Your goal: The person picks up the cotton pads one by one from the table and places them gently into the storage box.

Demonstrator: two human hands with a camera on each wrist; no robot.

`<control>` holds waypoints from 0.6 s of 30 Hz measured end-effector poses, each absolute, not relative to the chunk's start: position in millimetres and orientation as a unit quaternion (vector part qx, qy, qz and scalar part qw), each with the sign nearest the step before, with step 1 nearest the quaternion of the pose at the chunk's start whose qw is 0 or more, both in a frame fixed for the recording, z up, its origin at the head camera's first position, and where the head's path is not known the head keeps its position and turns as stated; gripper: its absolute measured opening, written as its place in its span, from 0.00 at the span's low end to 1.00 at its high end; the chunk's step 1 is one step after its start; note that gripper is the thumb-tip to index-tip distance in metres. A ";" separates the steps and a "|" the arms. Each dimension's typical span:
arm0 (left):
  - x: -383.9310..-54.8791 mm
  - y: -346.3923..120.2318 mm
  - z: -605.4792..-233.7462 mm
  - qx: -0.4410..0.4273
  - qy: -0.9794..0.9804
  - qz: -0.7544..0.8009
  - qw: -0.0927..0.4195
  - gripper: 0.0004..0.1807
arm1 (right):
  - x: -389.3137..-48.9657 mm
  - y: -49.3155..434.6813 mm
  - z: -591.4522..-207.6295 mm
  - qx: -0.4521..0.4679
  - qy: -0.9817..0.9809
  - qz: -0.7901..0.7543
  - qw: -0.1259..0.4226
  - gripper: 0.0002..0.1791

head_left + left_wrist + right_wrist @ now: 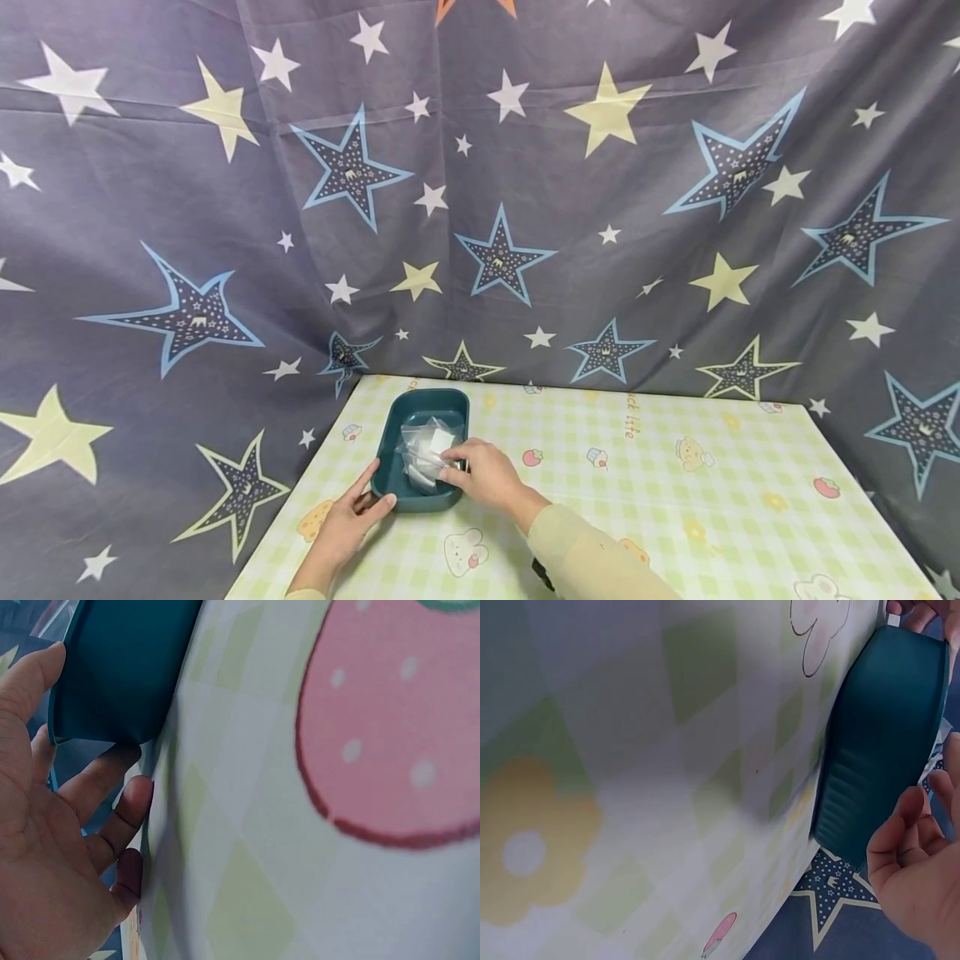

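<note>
A dark teal plastic box [420,503] with rounded corners sits at the left part of the table. My left hand [348,517] holds its near-left corner, thumb at the near side and fingers along the left wall. The left wrist view shows that thumb against the rim of the teal box [124,667]. Inside the box lies a clear plastic bag [422,442] with white contents, which I cannot make out. My right hand [483,475] reaches over the box's right wall and pinches the bag between thumb and fingers. In the right wrist view the box wall mostly hides the bag.
A green-and-white checked tablecloth [675,500] with printed cartoons covers the table. A dark curtain with stars [525,167] hangs behind the table and at its sides. Near my right sleeve [592,558] a small black object [542,575] shows in part.
</note>
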State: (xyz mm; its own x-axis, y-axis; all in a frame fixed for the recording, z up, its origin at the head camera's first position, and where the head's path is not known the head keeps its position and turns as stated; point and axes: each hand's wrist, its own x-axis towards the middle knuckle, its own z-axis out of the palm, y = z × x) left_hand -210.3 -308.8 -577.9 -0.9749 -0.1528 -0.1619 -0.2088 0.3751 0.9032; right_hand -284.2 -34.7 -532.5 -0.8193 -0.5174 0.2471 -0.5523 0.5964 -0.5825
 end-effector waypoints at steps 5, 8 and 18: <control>-209.7 -308.8 -578.5 -0.109 0.828 0.549 0.027 0.47 | -285.1 -27.0 -530.2 0.288 -0.890 0.351 0.036 0.20; -209.1 -308.4 -578.2 -0.105 0.830 0.547 0.030 0.47 | -285.9 -18.6 -530.2 0.282 -0.887 0.364 0.038 0.20; -209.6 -306.4 -576.1 -0.113 0.832 0.542 0.031 0.48 | -292.9 47.4 -545.0 0.248 -0.883 0.392 0.073 0.20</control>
State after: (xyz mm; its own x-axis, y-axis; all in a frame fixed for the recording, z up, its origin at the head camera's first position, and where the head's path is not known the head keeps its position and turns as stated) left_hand -209.6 -306.4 -576.1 -0.9727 -0.1534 -0.1742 -0.2213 0.3861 0.8955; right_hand -292.9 47.4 -545.0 -0.8659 -0.3813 0.3238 -0.4960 0.5695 -0.6555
